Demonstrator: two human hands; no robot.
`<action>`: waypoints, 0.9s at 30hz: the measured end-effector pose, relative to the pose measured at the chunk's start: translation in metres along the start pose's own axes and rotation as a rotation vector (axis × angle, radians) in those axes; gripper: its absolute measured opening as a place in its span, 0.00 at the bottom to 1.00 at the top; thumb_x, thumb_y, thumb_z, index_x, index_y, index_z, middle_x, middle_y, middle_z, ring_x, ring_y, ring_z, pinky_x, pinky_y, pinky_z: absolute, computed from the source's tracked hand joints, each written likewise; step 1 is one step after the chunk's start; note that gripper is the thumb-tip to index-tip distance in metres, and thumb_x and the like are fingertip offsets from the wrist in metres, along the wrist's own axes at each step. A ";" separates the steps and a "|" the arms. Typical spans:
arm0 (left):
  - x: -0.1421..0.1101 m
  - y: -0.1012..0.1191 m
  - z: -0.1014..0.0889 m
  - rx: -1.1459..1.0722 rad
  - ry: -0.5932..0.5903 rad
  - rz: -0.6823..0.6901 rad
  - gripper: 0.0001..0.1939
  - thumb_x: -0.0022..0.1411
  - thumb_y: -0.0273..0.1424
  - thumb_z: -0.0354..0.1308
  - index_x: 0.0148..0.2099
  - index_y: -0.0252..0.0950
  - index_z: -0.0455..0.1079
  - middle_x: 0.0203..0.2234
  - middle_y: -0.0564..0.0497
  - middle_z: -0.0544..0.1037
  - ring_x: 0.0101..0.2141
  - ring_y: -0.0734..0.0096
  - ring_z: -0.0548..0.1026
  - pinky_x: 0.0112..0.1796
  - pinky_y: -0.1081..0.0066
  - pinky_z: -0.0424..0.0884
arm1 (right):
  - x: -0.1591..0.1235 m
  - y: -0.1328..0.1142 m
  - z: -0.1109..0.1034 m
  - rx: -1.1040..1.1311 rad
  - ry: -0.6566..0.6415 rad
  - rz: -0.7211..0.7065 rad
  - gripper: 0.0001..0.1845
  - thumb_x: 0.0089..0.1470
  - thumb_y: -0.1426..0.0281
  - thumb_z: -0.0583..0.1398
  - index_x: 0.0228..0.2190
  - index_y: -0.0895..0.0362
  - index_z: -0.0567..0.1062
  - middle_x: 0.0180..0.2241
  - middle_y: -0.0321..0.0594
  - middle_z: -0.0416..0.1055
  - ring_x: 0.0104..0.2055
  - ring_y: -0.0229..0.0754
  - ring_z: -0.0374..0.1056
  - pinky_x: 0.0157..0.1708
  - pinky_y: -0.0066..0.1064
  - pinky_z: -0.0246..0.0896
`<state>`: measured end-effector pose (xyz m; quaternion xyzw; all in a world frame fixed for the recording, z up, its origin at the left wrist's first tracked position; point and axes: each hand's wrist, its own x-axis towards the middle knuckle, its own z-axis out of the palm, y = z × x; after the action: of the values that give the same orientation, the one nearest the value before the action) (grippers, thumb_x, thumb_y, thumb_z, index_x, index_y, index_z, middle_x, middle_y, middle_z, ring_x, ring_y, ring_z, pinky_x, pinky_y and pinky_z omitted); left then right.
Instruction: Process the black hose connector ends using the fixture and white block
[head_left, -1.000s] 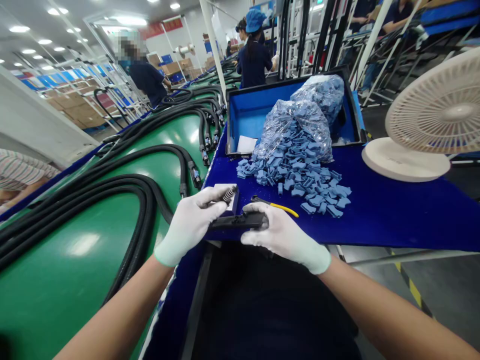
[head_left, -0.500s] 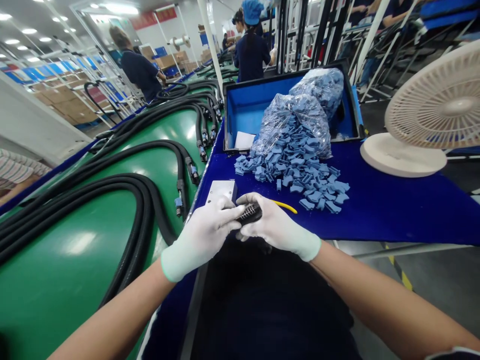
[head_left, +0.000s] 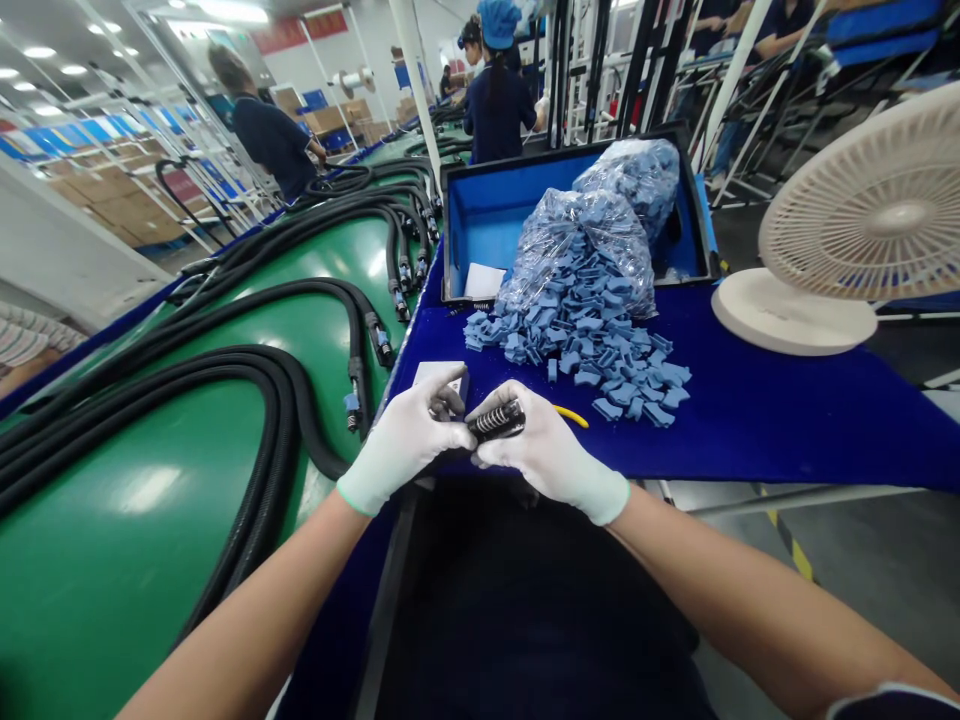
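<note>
Both my hands wear white gloves and meet at the near edge of the blue table (head_left: 787,420). My right hand (head_left: 551,455) grips a small black part with a metal coil spring (head_left: 496,419) on it. My left hand (head_left: 409,440) pinches the spring's left end with thumb and forefinger. Just behind my left hand lies a small grey-white box (head_left: 437,373). A yellow-handled tool (head_left: 571,415) pokes out behind my right hand. A heap of small blue rubber pieces (head_left: 600,350) spills from a clear bag (head_left: 581,255) beyond my hands.
A blue open case (head_left: 487,215) holds a second bag of blue pieces (head_left: 637,180). A white fan (head_left: 862,220) stands at the right. Black corrugated hoses (head_left: 277,400) lie on the green conveyor (head_left: 135,520) at the left. Other people work farther back along the line.
The long black part that lay flat between my hands is now gathered into my right hand with the spring at its tip. My hands came closer together and the view shifted slightly.
</note>
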<state>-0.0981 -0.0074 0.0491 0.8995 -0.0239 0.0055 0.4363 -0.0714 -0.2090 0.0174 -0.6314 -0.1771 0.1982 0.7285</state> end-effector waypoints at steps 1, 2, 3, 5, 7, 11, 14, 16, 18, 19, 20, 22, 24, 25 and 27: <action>-0.007 0.000 0.004 0.050 0.085 0.019 0.35 0.52 0.33 0.71 0.63 0.40 0.73 0.38 0.52 0.81 0.37 0.63 0.78 0.44 0.66 0.73 | 0.002 0.004 0.000 0.056 0.024 0.005 0.20 0.42 0.76 0.68 0.39 0.56 0.72 0.36 0.37 0.77 0.38 0.44 0.74 0.40 0.38 0.73; -0.015 -0.001 0.008 0.092 0.158 0.033 0.26 0.54 0.36 0.71 0.56 0.41 0.79 0.36 0.51 0.81 0.37 0.62 0.78 0.44 0.65 0.73 | 0.002 0.007 0.002 0.112 0.061 0.000 0.21 0.42 0.76 0.69 0.40 0.56 0.73 0.38 0.38 0.77 0.39 0.45 0.75 0.42 0.40 0.75; -0.024 -0.002 0.013 0.110 0.201 0.029 0.17 0.57 0.39 0.70 0.48 0.41 0.82 0.35 0.51 0.81 0.37 0.61 0.78 0.45 0.65 0.72 | 0.002 0.010 0.004 0.168 0.109 -0.019 0.21 0.42 0.75 0.69 0.40 0.56 0.73 0.40 0.40 0.78 0.41 0.46 0.76 0.44 0.41 0.75; -0.039 -0.005 0.021 -0.041 0.183 -0.051 0.12 0.60 0.42 0.68 0.37 0.39 0.82 0.33 0.48 0.82 0.35 0.61 0.78 0.44 0.64 0.73 | -0.004 0.016 0.012 0.271 0.196 -0.075 0.22 0.46 0.74 0.69 0.43 0.55 0.72 0.46 0.42 0.78 0.45 0.47 0.77 0.47 0.43 0.76; -0.046 -0.009 0.023 -0.413 0.170 -0.165 0.16 0.64 0.45 0.64 0.38 0.37 0.81 0.32 0.47 0.81 0.33 0.61 0.77 0.40 0.63 0.75 | -0.012 0.020 0.019 0.296 0.149 -0.085 0.24 0.48 0.73 0.70 0.47 0.53 0.71 0.50 0.43 0.78 0.46 0.47 0.77 0.48 0.43 0.76; -0.037 -0.020 0.000 -1.018 0.406 -0.211 0.14 0.67 0.41 0.63 0.47 0.37 0.75 0.31 0.52 0.75 0.29 0.74 0.73 0.36 0.71 0.75 | -0.010 0.020 -0.003 -0.263 -0.338 -0.192 0.19 0.53 0.70 0.71 0.47 0.54 0.78 0.50 0.43 0.78 0.50 0.48 0.76 0.54 0.44 0.73; -0.022 -0.022 -0.028 -1.090 0.452 -0.164 0.10 0.64 0.32 0.68 0.45 0.35 0.73 0.24 0.57 0.65 0.23 0.81 0.63 0.27 0.78 0.67 | 0.018 0.014 -0.053 -1.003 -0.095 -0.424 0.15 0.59 0.80 0.60 0.46 0.57 0.81 0.56 0.51 0.74 0.58 0.54 0.68 0.60 0.51 0.64; -0.008 -0.018 -0.041 -0.945 0.430 -0.068 0.10 0.64 0.32 0.67 0.44 0.34 0.73 0.21 0.59 0.60 0.21 0.81 0.59 0.23 0.78 0.62 | 0.041 0.011 -0.084 -1.424 -0.083 -0.357 0.15 0.58 0.83 0.58 0.41 0.60 0.81 0.52 0.57 0.74 0.53 0.57 0.69 0.53 0.50 0.65; 0.010 -0.012 -0.049 -0.806 0.439 0.049 0.10 0.65 0.34 0.67 0.45 0.34 0.73 0.19 0.60 0.57 0.19 0.81 0.57 0.21 0.77 0.59 | 0.061 0.009 -0.103 -1.688 -0.168 -0.293 0.14 0.59 0.83 0.56 0.34 0.63 0.81 0.43 0.59 0.75 0.49 0.58 0.69 0.45 0.45 0.64; 0.020 -0.011 -0.052 -0.759 0.452 0.106 0.11 0.65 0.34 0.66 0.45 0.35 0.73 0.18 0.61 0.57 0.18 0.81 0.56 0.20 0.77 0.59 | 0.068 0.008 -0.107 -1.763 -0.212 -0.277 0.14 0.59 0.83 0.55 0.32 0.64 0.80 0.40 0.59 0.75 0.47 0.57 0.69 0.42 0.43 0.63; 0.031 -0.010 -0.053 -0.721 0.465 0.155 0.11 0.64 0.35 0.66 0.46 0.35 0.73 0.18 0.61 0.58 0.17 0.81 0.56 0.20 0.76 0.58 | 0.073 0.006 -0.107 -1.806 -0.239 -0.274 0.14 0.60 0.82 0.55 0.32 0.64 0.80 0.39 0.58 0.74 0.45 0.56 0.70 0.41 0.42 0.62; 0.052 -0.012 -0.055 -0.658 0.485 0.220 0.11 0.63 0.34 0.66 0.45 0.34 0.73 0.17 0.61 0.60 0.16 0.80 0.57 0.19 0.76 0.59 | 0.078 0.003 -0.102 -1.812 -0.232 -0.296 0.12 0.62 0.80 0.55 0.36 0.63 0.79 0.40 0.56 0.74 0.43 0.54 0.71 0.38 0.39 0.61; 0.069 -0.018 -0.053 -0.615 0.489 0.238 0.11 0.60 0.32 0.66 0.44 0.34 0.73 0.16 0.60 0.62 0.16 0.79 0.59 0.18 0.75 0.59 | 0.076 -0.002 -0.093 -1.740 -0.168 -0.328 0.10 0.65 0.73 0.56 0.42 0.61 0.78 0.42 0.53 0.75 0.41 0.51 0.73 0.37 0.37 0.60; 0.074 -0.022 -0.052 -0.604 0.479 0.232 0.11 0.59 0.32 0.66 0.44 0.34 0.73 0.16 0.60 0.62 0.15 0.79 0.59 0.18 0.75 0.59 | 0.074 -0.004 -0.088 -1.691 -0.128 -0.334 0.11 0.66 0.70 0.57 0.44 0.60 0.77 0.42 0.51 0.76 0.41 0.50 0.74 0.37 0.36 0.61; 0.080 -0.032 -0.048 -0.607 0.455 0.216 0.12 0.58 0.31 0.66 0.44 0.34 0.73 0.16 0.61 0.63 0.15 0.79 0.59 0.17 0.75 0.60 | 0.069 -0.006 -0.077 -1.584 -0.060 -0.318 0.14 0.67 0.63 0.58 0.49 0.59 0.75 0.40 0.47 0.78 0.39 0.49 0.75 0.37 0.35 0.61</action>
<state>-0.0159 0.0476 0.0563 0.6976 -0.0215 0.2430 0.6736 0.0275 -0.2398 0.0132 -0.9217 -0.3721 -0.0755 0.0792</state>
